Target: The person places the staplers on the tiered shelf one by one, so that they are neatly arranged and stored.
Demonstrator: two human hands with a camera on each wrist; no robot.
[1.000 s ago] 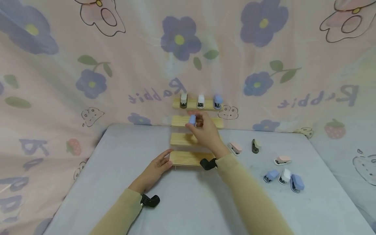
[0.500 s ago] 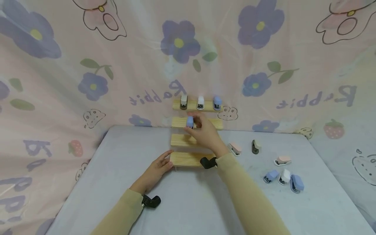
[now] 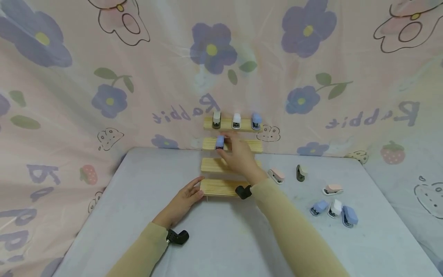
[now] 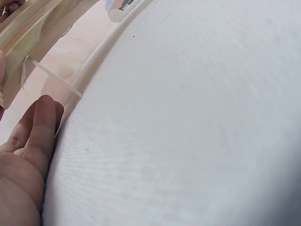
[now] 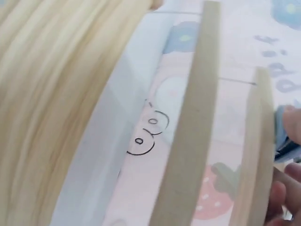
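Note:
A stepped wooden shelf rack (image 3: 221,187) with several tiers stands mid-table. My left hand (image 3: 183,202) holds the left end of its lowest board, thumb toward the front; in the left wrist view two fingers (image 4: 43,125) reach below the board. Between thumb and fingers, my right hand (image 3: 242,157) pinches a blue mini stapler (image 3: 220,142) at the left part of the second board from the top. The right wrist view catches only part of that stapler (image 5: 281,127), beside a board edge. On the top board sit a grey-beige stapler (image 3: 216,119), a white stapler (image 3: 237,120) and a blue stapler (image 3: 256,120).
Loose on the table at right lie pink staplers (image 3: 277,175), a dark-based beige stapler (image 3: 301,172), a white stapler (image 3: 335,208) and blue staplers (image 3: 350,216). A printed curtain (image 3: 166,77) hangs right behind the rack.
My right hand has shifted slightly left with the blue stapler, which now stands more upright at the second board. The left hand keeps its place on the lowest board.

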